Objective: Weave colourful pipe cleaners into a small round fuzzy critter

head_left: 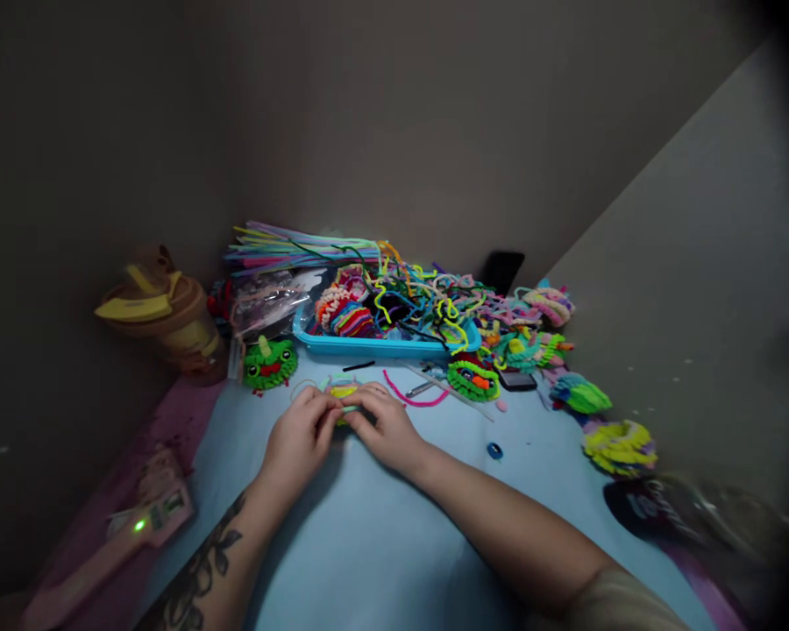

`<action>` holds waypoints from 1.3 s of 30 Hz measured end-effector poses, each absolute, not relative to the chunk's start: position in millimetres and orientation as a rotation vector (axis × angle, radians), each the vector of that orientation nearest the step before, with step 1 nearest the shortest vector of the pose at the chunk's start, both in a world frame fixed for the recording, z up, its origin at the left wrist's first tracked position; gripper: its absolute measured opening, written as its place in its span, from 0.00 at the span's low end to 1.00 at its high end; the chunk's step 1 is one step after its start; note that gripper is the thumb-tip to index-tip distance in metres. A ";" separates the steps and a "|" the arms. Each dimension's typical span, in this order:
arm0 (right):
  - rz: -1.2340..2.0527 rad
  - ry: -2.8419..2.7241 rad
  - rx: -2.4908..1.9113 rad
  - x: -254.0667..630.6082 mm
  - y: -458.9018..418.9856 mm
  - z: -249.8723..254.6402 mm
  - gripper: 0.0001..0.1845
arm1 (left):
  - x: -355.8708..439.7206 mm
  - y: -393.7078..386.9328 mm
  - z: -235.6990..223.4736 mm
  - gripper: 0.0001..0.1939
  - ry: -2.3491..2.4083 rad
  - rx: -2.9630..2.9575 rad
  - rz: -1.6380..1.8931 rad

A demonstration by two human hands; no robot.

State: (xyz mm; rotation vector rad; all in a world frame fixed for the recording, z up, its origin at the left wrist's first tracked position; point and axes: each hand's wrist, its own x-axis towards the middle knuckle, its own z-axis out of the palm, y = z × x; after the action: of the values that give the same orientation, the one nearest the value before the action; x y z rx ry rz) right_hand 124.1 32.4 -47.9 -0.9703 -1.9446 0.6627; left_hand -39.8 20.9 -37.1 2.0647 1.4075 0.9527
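My left hand (pixel 301 438) and my right hand (pixel 385 422) meet over a small woven pipe-cleaner piece (pixel 342 388) in yellow, green and pink, lying on the light blue table cover (pixel 368 535). Both hands have fingers curled and pinched on it. Much of the piece is hidden under my fingers. A loose pink pipe cleaner (pixel 413 399) curves on the cover just right of my right hand.
A blue tray (pixel 381 347) heaped with tangled pipe cleaners stands behind. Finished woven figures lie around: green ones (pixel 269 364) (pixel 473 379) and several at right (pixel 621 445). A tan bottle (pixel 164 315) stands left, a pink device with a green light (pixel 141 526) lies front left.
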 end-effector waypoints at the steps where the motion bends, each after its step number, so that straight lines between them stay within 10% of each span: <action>1: 0.655 -1.932 -0.986 124.7 32.3 -49.0 0.05 | -39.5 20.7 -37.9 0.09 1.413 2.074 0.947; 27: 0.438 -2.016 -0.889 159.5 41.5 -16.1 0.05 | -42.2 23.9 -33.8 0.12 1.334 1.945 0.916; 33: -0.254 -1.612 -1.805 290.6 81.7 23.0 0.15 | -42.0 24.7 -32.2 0.13 1.398 1.930 0.952; 39: -0.148 -1.779 -2.494 352.6 100.5 -7.9 0.17 | -40.0 22.9 -35.6 0.12 1.366 1.978 0.921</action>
State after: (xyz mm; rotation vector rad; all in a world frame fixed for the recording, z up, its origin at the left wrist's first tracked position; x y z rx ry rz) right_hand 352.6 100.5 -7.9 -2.4943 -1.7791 -0.1484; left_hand -40.0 22.9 -35.6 1.9784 1.3656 0.9208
